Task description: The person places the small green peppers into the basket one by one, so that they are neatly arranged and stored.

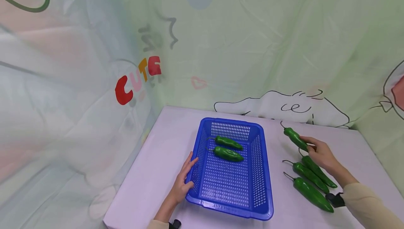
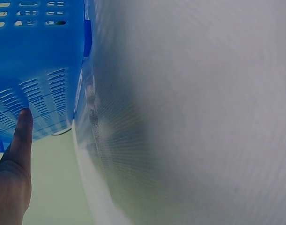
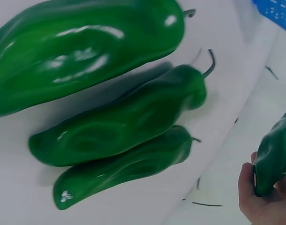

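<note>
A blue plastic basket (image 1: pixel 261 173) with slotted walls stands on the table, and two green chili peppers (image 1: pixel 228 154) lie inside it. My left hand (image 1: pixel 180 186) touches the basket's left side with its fingers extended. The left wrist view shows a straight finger of the left hand (image 2: pixel 14 173) against the outer wall. To the right of the basket, my right hand (image 1: pixel 321 153) holds one green chili pepper (image 1: pixel 295 138) by its lower end, raised, its stem pointing away. Below that hand lie three more green chili peppers (image 3: pixel 128 122) side by side on the table.
The pale table (image 1: pixel 148 162) meets printed fabric walls (image 1: pixel 252 46) at its back and sides. A dark wrist strap (image 1: pixel 335 200) on the right arm is close to the lying peppers.
</note>
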`<state>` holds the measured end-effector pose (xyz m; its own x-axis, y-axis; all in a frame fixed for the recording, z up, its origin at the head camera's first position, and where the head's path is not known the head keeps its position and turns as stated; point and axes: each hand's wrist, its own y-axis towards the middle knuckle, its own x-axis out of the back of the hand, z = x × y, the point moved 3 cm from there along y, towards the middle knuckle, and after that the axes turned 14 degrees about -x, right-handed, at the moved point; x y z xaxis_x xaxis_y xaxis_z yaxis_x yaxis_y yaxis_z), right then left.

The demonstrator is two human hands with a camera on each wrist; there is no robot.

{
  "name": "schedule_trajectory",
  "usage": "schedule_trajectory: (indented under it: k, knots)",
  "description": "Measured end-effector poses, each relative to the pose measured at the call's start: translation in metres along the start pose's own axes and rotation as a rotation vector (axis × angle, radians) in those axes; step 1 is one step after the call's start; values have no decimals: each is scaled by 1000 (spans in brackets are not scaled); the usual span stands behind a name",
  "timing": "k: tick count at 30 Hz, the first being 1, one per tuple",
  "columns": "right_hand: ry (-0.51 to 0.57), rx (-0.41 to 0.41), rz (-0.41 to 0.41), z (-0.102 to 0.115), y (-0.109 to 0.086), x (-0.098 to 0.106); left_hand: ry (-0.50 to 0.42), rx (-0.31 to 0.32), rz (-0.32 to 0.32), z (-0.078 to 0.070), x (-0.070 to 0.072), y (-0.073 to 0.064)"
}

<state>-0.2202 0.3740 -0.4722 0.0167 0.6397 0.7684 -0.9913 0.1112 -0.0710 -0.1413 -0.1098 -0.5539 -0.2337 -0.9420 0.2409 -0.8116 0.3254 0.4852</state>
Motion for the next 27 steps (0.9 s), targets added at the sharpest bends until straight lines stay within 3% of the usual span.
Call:
schedule_trajectory:
  k: [16,27]
  knots:
    - [12,140,36,56,-12,-7,15,-9,-8,-2,0,0]
    - [35,185,61,79,-15,-14,12,-30,-14,-3,0,0]
